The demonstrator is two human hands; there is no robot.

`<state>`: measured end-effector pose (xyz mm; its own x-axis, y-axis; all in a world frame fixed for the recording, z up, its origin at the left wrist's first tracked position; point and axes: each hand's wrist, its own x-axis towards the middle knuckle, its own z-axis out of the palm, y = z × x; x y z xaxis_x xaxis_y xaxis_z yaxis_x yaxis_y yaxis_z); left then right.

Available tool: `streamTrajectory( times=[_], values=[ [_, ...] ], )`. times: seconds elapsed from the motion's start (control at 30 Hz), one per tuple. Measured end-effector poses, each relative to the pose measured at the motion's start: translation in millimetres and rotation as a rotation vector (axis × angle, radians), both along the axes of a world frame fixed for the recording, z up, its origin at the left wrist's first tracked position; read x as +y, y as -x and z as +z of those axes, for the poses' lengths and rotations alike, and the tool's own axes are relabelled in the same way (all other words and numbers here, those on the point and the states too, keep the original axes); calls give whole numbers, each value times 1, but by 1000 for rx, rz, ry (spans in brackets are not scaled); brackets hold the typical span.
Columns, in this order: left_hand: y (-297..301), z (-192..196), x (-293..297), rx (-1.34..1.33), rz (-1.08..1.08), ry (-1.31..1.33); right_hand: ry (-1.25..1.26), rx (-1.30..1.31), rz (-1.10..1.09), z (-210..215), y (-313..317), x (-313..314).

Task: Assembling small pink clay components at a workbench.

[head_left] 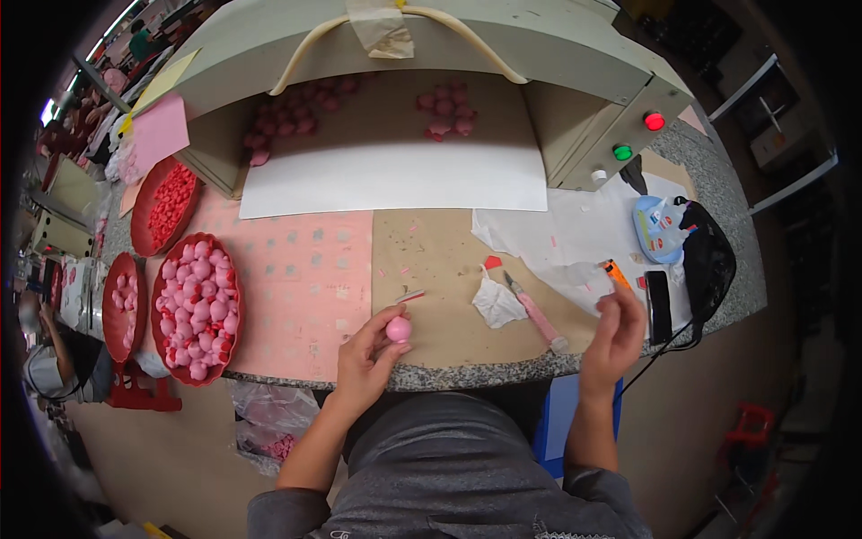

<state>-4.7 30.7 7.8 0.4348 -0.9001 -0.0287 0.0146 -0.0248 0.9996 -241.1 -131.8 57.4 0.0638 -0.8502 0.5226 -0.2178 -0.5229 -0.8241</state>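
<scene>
My left hand is closed on a small pink ball, held between thumb and fingers just over the table's near edge. Beyond those fingertips is a thin grey-and-red strip; whether they touch it I cannot tell. My right hand is raised at the right with its fingers loosely bent and apart, and nothing shows in it. Close to its fingertips lies an orange item. Between the hands, a craft knife with a pink handle rests beside a crumpled white tissue.
A machine with a wide opening stands ahead, pink balls inside on its white sheet. Left are a red tray of pink balls and two more red trays. Right lie a black phone, a blue dish and a black bag.
</scene>
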Motion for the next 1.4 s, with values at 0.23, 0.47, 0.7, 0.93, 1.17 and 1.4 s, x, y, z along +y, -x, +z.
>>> streamTrajectory(
  times=[0.23, 0.47, 0.7, 0.93, 1.17, 1.4],
  values=[
    [1, -6, -1, -57, -14, 7, -239, 183, 73, -38, 35, -64],
    [-5, 2, 9, -92, 29, -19, -382, 447, 131, -39, 11, -62],
    [-17, -7, 19, -258, 152, -46, -599, -65, 577, -32, -44, 9],
    [-14, -19, 17, -368, 243, 0, -452, -13, 771, -53, -84, 56],
    [-12, -17, 16, -360, 251, -65, -308, -40, 672, -66, -83, 57],
    [-11, -20, 15, -375, 252, -48, -101, 43, 685, -58, -86, 56]
  ],
)
